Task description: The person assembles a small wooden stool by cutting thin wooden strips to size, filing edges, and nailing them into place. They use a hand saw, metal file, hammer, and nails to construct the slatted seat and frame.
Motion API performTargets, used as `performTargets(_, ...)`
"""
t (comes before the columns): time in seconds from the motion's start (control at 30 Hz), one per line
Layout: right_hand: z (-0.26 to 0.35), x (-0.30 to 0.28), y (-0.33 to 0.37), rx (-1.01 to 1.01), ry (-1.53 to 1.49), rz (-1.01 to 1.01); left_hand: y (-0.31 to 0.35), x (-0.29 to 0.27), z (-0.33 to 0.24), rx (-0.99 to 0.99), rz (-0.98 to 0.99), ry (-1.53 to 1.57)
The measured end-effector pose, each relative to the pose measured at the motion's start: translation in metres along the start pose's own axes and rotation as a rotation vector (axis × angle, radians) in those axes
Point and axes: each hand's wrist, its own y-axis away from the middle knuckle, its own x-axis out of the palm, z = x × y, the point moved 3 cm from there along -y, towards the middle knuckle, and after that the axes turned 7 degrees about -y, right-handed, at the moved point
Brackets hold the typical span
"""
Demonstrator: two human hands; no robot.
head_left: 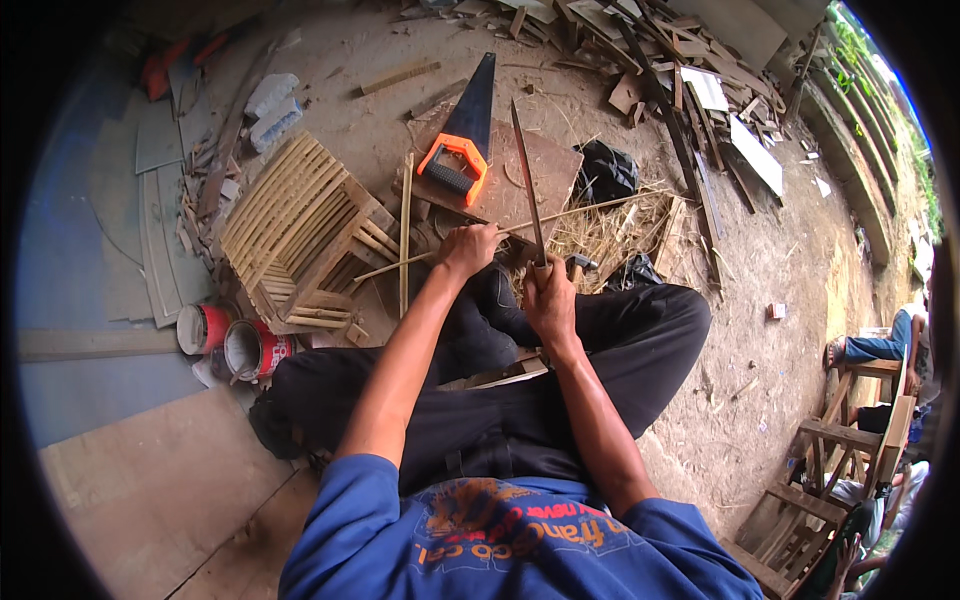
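Note:
My left hand [468,250] is closed round a thin bamboo stick [585,209] that slants from lower left to upper right in front of me. In my right hand [549,300] is the handle of a long knife [525,165], its narrow blade pointing up and away and crossing the stick. A handsaw [474,130] with an orange and black handle lies beyond my hands on a brown board [540,170]. The black head of a hammer [582,262] shows just right of my right hand.
A slatted bamboo frame [295,225] stands at left, with two red paint cans [258,350] nearer me. Bamboo shavings [625,235] and black plastic bags [605,172] lie right of the board. Scrap wood [690,80] is heaped at far right. People sit by a wooden bench [840,434] at right.

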Motion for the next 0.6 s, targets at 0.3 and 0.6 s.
performTargets(0.3, -0.038, 0.011, 0.008, 0.071, 0.189, 0.153, -0.002, 0.013, 0.009, 0.048, -0.034, -0.025)
performTargets(0.6, -0.017, 0.003, 0.005, 0.071, 0.027, 0.029, -0.004, 0.003, 0.000, 0.039, -0.039, 0.034)
